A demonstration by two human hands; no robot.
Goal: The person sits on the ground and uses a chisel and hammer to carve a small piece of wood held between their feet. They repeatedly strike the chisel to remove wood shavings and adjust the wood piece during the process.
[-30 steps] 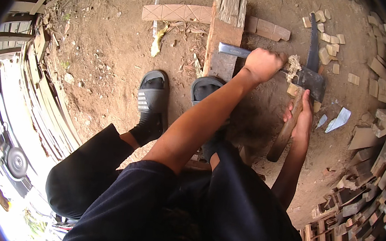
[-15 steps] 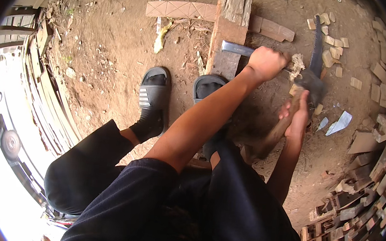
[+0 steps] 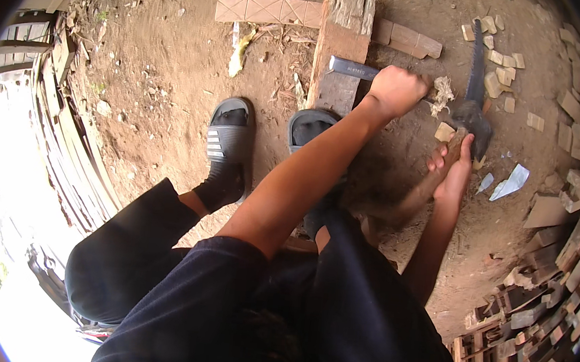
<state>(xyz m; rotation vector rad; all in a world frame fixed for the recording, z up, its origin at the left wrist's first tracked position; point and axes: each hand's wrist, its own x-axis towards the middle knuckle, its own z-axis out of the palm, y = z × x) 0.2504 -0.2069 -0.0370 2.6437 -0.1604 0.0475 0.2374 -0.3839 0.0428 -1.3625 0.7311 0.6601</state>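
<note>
Upper centre of frame: weathered plank (image 3: 344,43) flat on dirt, stiff, heavy by our reckoning.

Right of centre: we hold wooden stick (image 3: 423,190) upright-tilted, right hand (image 3: 455,172) wrapped round upper end; rigid, light, splinters likely, best gripped below cut.

Left hand (image 3: 396,90) fisted round blade tool (image 3: 354,68) handle; steel, dense, sharp.

Small offcuts (image 3: 504,76) upper right.

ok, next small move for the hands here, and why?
Probably bring the hatchet down onto the small wood block. The right hand grips its wooden handle, the left hand steadies a metal bar, and the blade sits beside the block.
</note>
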